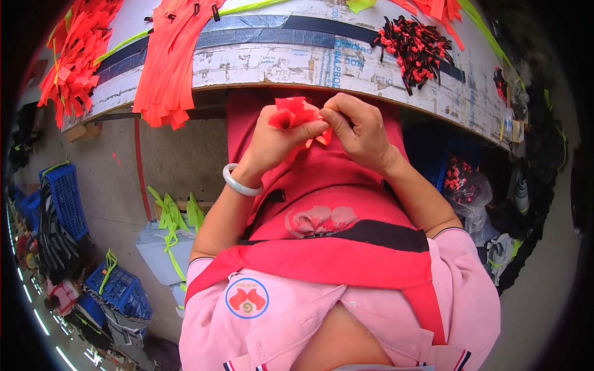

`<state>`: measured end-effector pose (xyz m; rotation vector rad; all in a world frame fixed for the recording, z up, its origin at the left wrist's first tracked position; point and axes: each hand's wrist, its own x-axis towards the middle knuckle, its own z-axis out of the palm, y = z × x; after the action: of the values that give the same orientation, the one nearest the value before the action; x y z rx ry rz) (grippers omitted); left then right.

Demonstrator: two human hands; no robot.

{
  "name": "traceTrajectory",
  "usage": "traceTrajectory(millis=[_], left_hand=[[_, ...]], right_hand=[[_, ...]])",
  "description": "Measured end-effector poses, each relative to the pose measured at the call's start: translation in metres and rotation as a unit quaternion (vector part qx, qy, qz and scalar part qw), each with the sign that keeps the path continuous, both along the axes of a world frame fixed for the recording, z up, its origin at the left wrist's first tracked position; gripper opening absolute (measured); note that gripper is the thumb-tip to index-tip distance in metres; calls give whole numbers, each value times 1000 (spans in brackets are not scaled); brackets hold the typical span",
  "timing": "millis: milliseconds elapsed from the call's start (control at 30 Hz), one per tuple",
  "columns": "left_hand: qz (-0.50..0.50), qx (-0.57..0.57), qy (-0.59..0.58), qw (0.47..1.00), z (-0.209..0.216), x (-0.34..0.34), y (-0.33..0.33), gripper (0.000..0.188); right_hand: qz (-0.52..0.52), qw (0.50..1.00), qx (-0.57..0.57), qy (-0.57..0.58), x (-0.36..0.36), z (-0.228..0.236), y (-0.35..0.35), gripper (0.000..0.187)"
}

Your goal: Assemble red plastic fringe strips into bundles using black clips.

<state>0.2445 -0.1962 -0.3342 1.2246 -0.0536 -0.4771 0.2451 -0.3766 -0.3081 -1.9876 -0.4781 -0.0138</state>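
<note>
In front of my red apron, at the table's near edge, my left hand point(276, 137) is closed round a small bunch of bright red-orange fabric strips point(292, 112). Their ends fan out above the thumb and fingers. My right hand point(359, 128) meets it from the other side. Thumb and forefinger there pinch at the edge of the same bunch, right beside the left thumb tip. The fingertips cover the exact spot they grip. A pale bangle point(241, 182) circles my left wrist.
Long red-orange strips point(167, 74) hang over the table's edge point(260, 77), with another heap point(71, 68) farther left. A pile of small black-and-red pieces point(413, 49) lies on the right of the tabletop. Blue crates point(64, 201) stand on the floor at left.
</note>
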Motion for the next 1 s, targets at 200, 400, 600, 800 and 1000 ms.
traceTrajectory(millis=[200, 400, 600, 800, 1000], left_hand=[[-94, 124, -120, 981, -47, -35, -20, 14], [-21, 85, -99, 991, -15, -5, 5, 14], [28, 66, -89, 993, -15, -2, 8, 11], [22, 43, -44, 998, -17, 0, 12, 8], [-15, 35, -16, 999, 2, -5, 12, 10]], right_hand=[[-51, 995, 81, -38, 21, 23, 6, 16], [100, 961, 62, 252, 25, -1, -24, 20], [127, 931, 91, 331, 15, -11, -13, 14], [150, 959, 28, 241, 17, -9, -14, 13], [128, 974, 28, 186, 9, -3, -9, 13]])
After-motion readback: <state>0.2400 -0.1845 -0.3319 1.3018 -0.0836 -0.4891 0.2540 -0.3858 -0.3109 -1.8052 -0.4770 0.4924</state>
